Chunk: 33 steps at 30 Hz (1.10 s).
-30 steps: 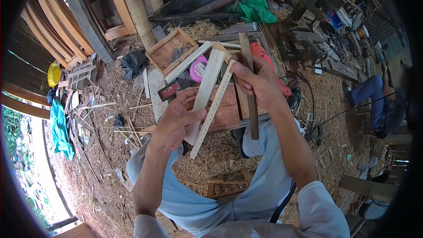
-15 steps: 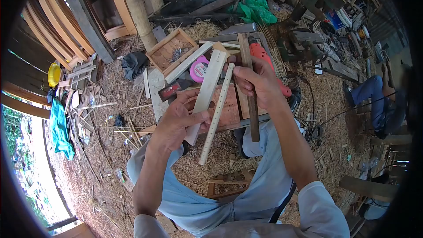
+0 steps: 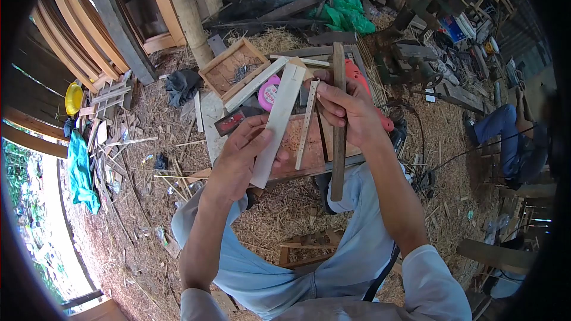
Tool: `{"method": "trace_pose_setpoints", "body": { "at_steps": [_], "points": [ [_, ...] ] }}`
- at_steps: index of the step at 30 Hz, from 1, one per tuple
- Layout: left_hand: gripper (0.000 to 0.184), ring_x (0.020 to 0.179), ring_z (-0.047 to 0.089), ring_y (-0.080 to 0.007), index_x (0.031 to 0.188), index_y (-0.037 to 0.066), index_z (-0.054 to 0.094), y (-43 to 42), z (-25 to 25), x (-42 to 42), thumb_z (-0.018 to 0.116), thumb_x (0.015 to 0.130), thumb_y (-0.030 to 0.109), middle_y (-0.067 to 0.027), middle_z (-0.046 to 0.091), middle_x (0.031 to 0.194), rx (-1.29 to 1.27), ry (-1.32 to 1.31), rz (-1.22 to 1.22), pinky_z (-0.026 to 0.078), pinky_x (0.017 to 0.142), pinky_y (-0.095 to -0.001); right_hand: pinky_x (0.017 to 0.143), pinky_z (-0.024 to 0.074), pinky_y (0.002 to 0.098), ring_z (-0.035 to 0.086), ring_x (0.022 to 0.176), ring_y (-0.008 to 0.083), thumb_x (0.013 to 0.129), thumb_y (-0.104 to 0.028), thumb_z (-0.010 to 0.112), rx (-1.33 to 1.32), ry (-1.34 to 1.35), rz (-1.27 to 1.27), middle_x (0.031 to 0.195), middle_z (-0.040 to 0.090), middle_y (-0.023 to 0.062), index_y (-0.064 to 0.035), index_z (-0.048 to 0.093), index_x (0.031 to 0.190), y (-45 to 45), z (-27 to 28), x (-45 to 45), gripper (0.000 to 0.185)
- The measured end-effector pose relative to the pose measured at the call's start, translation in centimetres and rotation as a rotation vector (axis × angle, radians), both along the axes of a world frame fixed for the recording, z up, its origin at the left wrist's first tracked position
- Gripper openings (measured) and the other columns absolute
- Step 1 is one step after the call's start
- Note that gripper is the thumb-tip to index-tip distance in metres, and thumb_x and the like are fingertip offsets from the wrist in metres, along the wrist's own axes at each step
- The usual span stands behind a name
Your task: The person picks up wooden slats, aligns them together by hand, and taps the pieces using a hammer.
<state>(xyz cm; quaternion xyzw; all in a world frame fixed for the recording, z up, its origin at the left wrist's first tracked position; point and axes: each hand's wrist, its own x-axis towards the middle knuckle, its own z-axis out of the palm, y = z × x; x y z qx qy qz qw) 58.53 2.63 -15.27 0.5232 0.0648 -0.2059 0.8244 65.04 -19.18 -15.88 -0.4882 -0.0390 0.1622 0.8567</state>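
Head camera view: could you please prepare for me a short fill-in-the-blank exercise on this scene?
1. The stick in the right hand is ____ in colour than the wide strip in the left hand.
2. The dotted strip appears ____ the wide strip and the stick.
3. The round tape measure is coloured ____.
4. In the picture, the wooden box lies to the ____ of the red power tool.

Missing words: darker; between; pink; left.

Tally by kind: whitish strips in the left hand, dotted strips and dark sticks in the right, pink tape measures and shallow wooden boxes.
Whitish strip, left hand: 1
Dotted strip, right hand: 1
Dark stick, right hand: 1
Pink tape measure: 1
Shallow wooden box: 1
Total: 5
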Motion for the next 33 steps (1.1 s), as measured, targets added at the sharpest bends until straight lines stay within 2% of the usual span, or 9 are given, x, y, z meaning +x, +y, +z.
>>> {"method": "trace_pose_setpoints", "body": {
  "at_steps": [2,4,7,8,10,22,27,31,33],
  "points": [
    [0.035,0.082,0.063,-0.0173,0.124,0.002,0.041,0.0,-0.6,0.2,0.054,0.095,0.016,-0.0104,0.061,0.101,-0.021,-0.036,0.022,0.053,0.066,-0.0289,0.041,0.0250,0.0175,0.037,0.050,-0.0006,0.087,-0.014,0.067,0.016,-0.014,-0.005,0.063,0.043,-0.0066,-0.0024,0.061,0.106,0.1,0.1,0.1,0.023],
    [0.034,0.084,0.063,-0.0173,0.124,0.001,0.041,-0.1,-0.8,0.3,0.053,0.095,0.016,-0.0106,0.061,0.101,-0.041,-0.069,0.044,0.054,0.068,-0.0292,0.039,0.0262,0.0166,0.034,0.049,-0.0008,0.089,-0.009,0.060,0.085,0.034,-0.007,0.086,0.059,0.0033,0.0005,0.057,0.107,0.2,0.3,-0.1,0.020],
    [0.033,0.090,0.063,-0.0167,0.123,0.002,0.044,-0.2,-0.8,0.4,0.054,0.095,0.016,-0.0105,0.058,0.107,0.069,-0.103,0.085,0.052,0.078,-0.0275,0.039,0.0265,0.0163,0.033,0.050,-0.0009,0.090,-0.008,0.059,0.192,0.087,0.060,0.088,0.059,0.0027,0.0009,0.057,0.108,0.1,-0.3,0.1,0.020],
    [0.032,0.092,0.062,-0.0163,0.123,0.002,0.045,-0.2,-1.0,0.4,0.054,0.095,0.016,-0.0104,0.058,0.108,0.052,-0.114,0.080,0.052,0.080,-0.0277,0.039,0.0265,0.0163,0.033,0.050,-0.0009,0.090,-0.008,0.059,0.192,0.087,0.060,0.088,0.059,0.0027,0.0009,0.057,0.108,0.3,-0.1,0.1,0.020],
    [0.032,0.094,0.061,-0.0160,0.122,0.002,0.045,-0.7,-1.1,0.4,0.054,0.095,0.016,-0.0103,0.058,0.109,0.036,-0.127,0.074,0.051,0.081,-0.0279,0.041,0.0249,0.0174,0.032,0.050,-0.0005,0.089,-0.010,0.062,0.199,0.184,0.049,0.066,0.043,-0.0063,-0.0014,0.056,0.113,0.7,0.3,0.1,0.027],
    [0.040,0.093,0.064,-0.0237,0.124,-0.001,0.038,-2.0,-1.4,0.2,0.057,0.091,0.010,-0.0152,0.056,0.110,-0.133,-0.087,0.032,0.057,0.079,-0.0355,0.040,0.0238,0.0158,0.030,0.051,0.0003,0.091,-0.008,0.059,0.422,0.256,0.141,0.068,0.042,-0.0057,-0.0042,0.053,0.112,0.8,-1.6,0.8,0.023],
    [0.038,0.096,0.061,-0.0153,0.123,-0.001,0.044,-1.9,-1.3,0.1,0.060,0.089,0.006,-0.0117,0.059,0.109,-0.080,-0.114,0.039,0.050,0.083,-0.0286,0.040,0.0235,0.0165,0.031,0.051,0.0006,0.091,-0.007,0.059,0.398,0.276,0.108,0.069,0.041,-0.0062,-0.0049,0.053,0.113,1.1,-0.9,0.5,0.024],
    [0.037,0.095,0.061,-0.0147,0.122,-0.001,0.044,-1.8,-1.5,0.3,0.059,0.089,0.005,-0.0115,0.059,0.110,-0.050,-0.140,0.044,0.050,0.083,-0.0287,0.041,0.0241,0.0165,0.031,0.052,0.0006,0.091,-0.007,0.060,0.396,0.286,0.101,0.070,0.041,-0.0066,-0.0061,0.053,0.114,1.0,-0.9,0.5,0.024],
    [0.047,0.092,0.064,-0.0211,0.125,-0.003,0.039,-1.7,-1.5,0.3,0.064,0.087,0.010,-0.0152,0.055,0.111,-0.062,-0.146,0.031,0.053,0.081,-0.0307,0.041,0.0244,0.0166,0.031,0.052,0.0006,0.090,-0.007,0.060,0.390,0.286,0.101,0.070,0.041,-0.0067,-0.0066,0.053,0.113,0.9,-1.0,0.6,0.024]
  ]
}}
